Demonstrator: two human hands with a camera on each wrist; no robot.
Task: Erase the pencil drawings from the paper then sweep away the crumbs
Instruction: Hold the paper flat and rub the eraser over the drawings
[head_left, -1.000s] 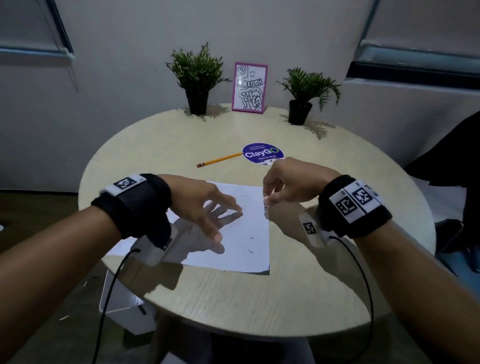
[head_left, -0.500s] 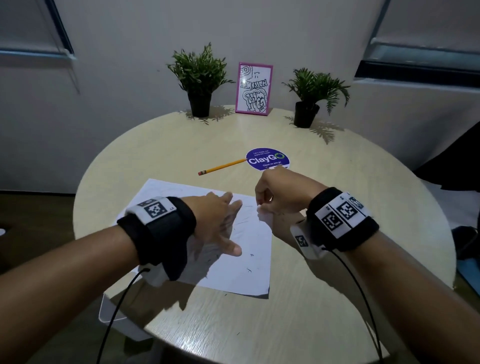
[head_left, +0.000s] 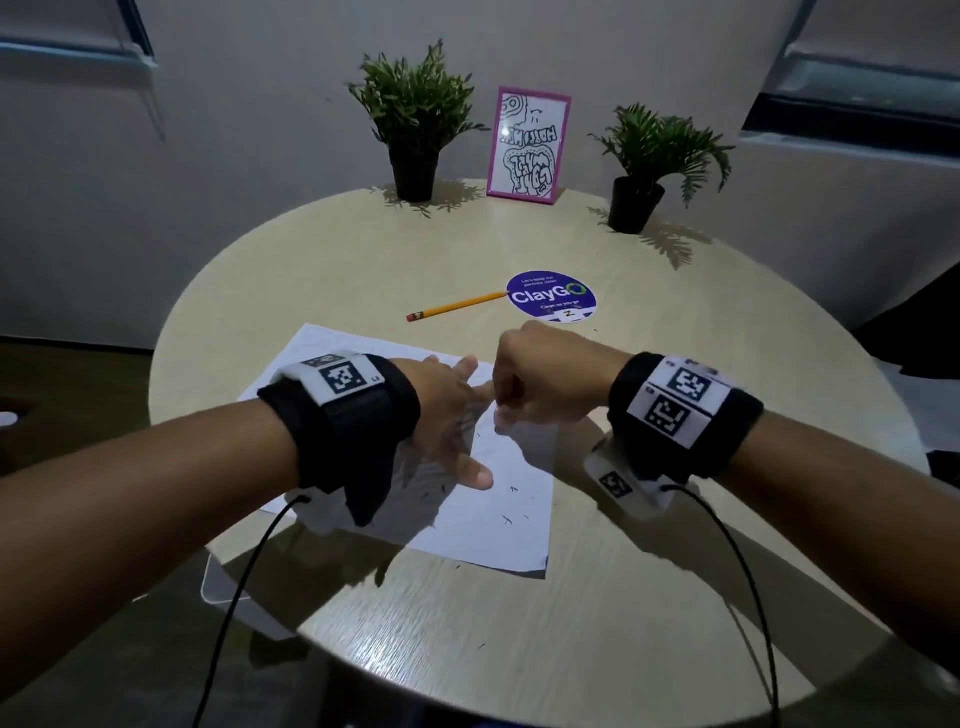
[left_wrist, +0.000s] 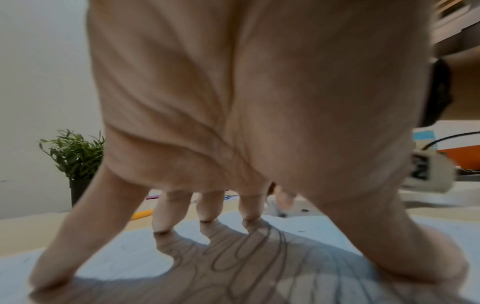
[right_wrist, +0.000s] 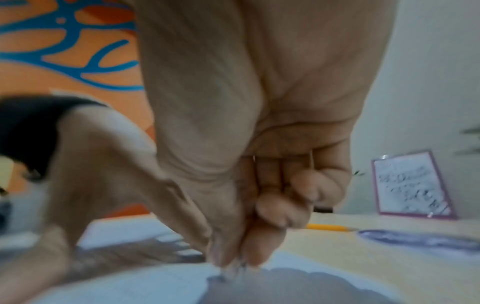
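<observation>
White sheet of paper (head_left: 483, 525) lies flat on the near-left part of a round pale-wood table (head_left: 571, 649), with looping pencil lines (left_wrist: 259, 246) showing on it under the left palm in the left wrist view. Little dark crumbs (head_left: 506, 518) are scattered over the sheet's near right corner, and a couple sit on the bare wood too.

Just past the paper's far edge there's a yellow pencil (head_left: 457, 306), its tip touching a round purple sticker (head_left: 551, 301). Way at the back stand two potted plants (head_left: 415, 124) with a pink-framed drawing (head_left: 530, 145) between them, well apart from the work area.

Left hand (head_left: 447, 421) is spread wide, fingertips (left_wrist: 163, 218) and thumb pressed down on the sheet, palm arched up off it. Right hand (head_left: 540, 384) is bunched up, its thumb and fingers pinched together right at the paper by the right edge, close to the left one's fingers. Looks like something small and pale is in that pinch, but it's too blurry to say what. Both wrists carry black straps with tag markers and cables.
</observation>
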